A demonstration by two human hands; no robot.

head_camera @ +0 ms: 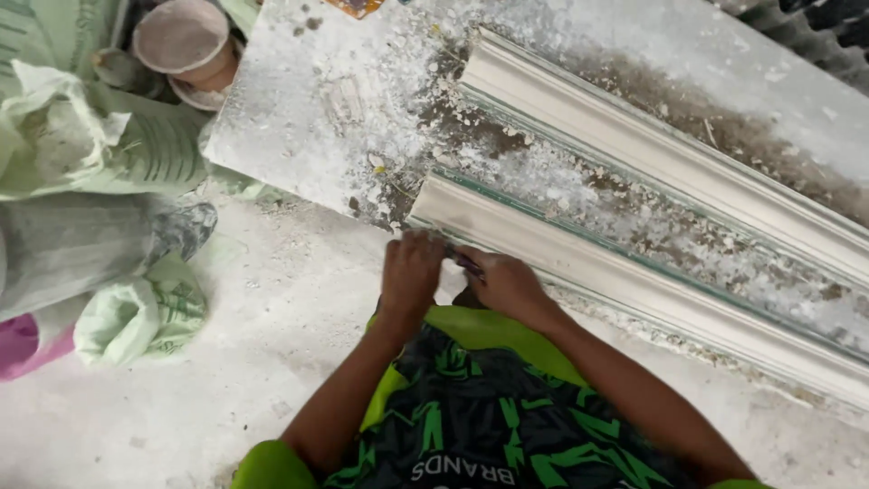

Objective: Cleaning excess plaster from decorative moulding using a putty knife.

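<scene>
Right at your fingers (450,256) a small dark tool (468,264) shows, thin and pointed, and your right hand (505,284) is curled round it with the fingers narrow and closed; it may be a blade or a pencil, the view is too small to say. Your left hand (412,273) lies just beside the right, knuckles up, its fingertips bent down onto the near edge of the closer white moulding (634,285); whether those fingers pinch anything or only press, you cannot tell from here. The tool's tip meets that same edge, near the moulding's left end, so the moulding lies directly under and just beyond both hands, running away to your right and slightly toward you.

Beyond it a second white moulding (670,154) lies parallel, with a band of plaster crumbs (543,181) and dark grit between the two. Both rest on a long desk (299,109) coated in white dust, its corner jutting out to your left. Under your forearms you see your green and black shirt (462,398) and the dusty floor (181,407). Well to your left lie pale green sacks (109,145), a pink scrap (23,344) and a dusty round bucket (181,38).
</scene>
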